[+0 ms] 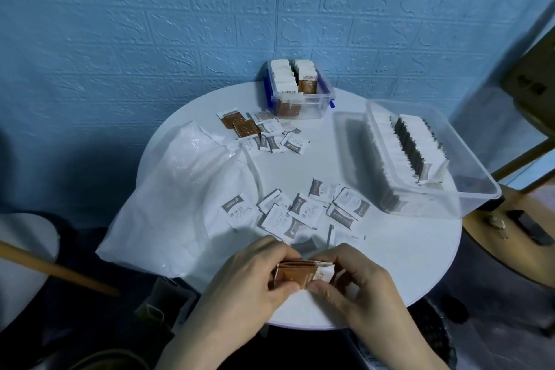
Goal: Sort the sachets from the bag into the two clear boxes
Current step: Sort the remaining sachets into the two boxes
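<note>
Both hands work at the near edge of the round white surface [405,273]: the left hand [249,276] and right hand [354,282] share a narrow grip on a small stack of brown sachets [297,275], fingers and thumbs pinched round it from either side. White sugar sachets [300,213] lie loose just beyond the hands, beside the crumpled white bag [180,204] on the left — a second scatter [264,132] lies farther back. The small clear box [300,90] at the far edge holds upright sachets; the large clear box [426,159] on the right holds a long row.
</note>
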The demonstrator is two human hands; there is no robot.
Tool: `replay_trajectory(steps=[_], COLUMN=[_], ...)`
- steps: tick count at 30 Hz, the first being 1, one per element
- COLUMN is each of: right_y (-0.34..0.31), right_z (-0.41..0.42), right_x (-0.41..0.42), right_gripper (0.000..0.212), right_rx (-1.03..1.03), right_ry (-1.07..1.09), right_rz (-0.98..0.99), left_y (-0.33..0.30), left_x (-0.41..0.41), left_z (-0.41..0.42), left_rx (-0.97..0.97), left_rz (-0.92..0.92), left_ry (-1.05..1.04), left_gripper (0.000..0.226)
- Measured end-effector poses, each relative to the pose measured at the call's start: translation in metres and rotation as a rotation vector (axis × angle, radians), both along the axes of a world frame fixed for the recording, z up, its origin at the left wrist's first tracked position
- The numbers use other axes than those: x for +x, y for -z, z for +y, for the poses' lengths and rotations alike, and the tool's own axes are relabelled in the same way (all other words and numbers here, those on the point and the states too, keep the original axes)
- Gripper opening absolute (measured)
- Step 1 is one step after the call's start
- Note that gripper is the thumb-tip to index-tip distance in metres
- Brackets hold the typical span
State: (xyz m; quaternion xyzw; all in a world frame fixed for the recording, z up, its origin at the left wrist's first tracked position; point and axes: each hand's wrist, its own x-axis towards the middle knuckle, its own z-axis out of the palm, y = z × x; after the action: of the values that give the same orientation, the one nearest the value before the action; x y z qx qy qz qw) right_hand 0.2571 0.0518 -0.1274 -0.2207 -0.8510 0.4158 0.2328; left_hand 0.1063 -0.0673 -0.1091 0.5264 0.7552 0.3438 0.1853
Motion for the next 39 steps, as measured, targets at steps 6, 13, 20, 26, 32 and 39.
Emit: replay_trajectory(steps=[6,13,20,26,32,39], right_y=[-0.034,-0.085,-0.111,-0.13,-0.103,-0.083], right_z=[0.028,0.089,0.181,0.286,0.314,0.328], right_x=[-0.012,-0.058,-0.126,-0.2,-0.269,-0.299], right_gripper=[0.031,0.024,0.026,0.029,0.017,0.038], right_rx=[0.084,0.089,0.168,0.52,0.919,1.21], right_ry=[-0.014,-0.125,-0.08,0.165,0.091,0.123], right_rz=[0.086,0.121,-0.006,-0.279,-0.768,-0.899], left_y=[-0.03,-0.067,-0.068,-0.043,-0.011,-0.006], left_x=[-0.012,-0.054,-0.123,-0.174,-0.192,-0.197], left_z=[0.019,0.074,0.151,0.199,0.215,0.217], left_rx=[0.185,0.287,0.156,0.003,0.037,0.14], left_rz=[-0.045,-0.288,0.293,0.643,0.736,0.743], left_ry=[-0.013,-0.041,-0.063,-0.123,-0.116,-0.117], left_gripper=[0.028,0.036,0.055,0.073,0.066,0.047])
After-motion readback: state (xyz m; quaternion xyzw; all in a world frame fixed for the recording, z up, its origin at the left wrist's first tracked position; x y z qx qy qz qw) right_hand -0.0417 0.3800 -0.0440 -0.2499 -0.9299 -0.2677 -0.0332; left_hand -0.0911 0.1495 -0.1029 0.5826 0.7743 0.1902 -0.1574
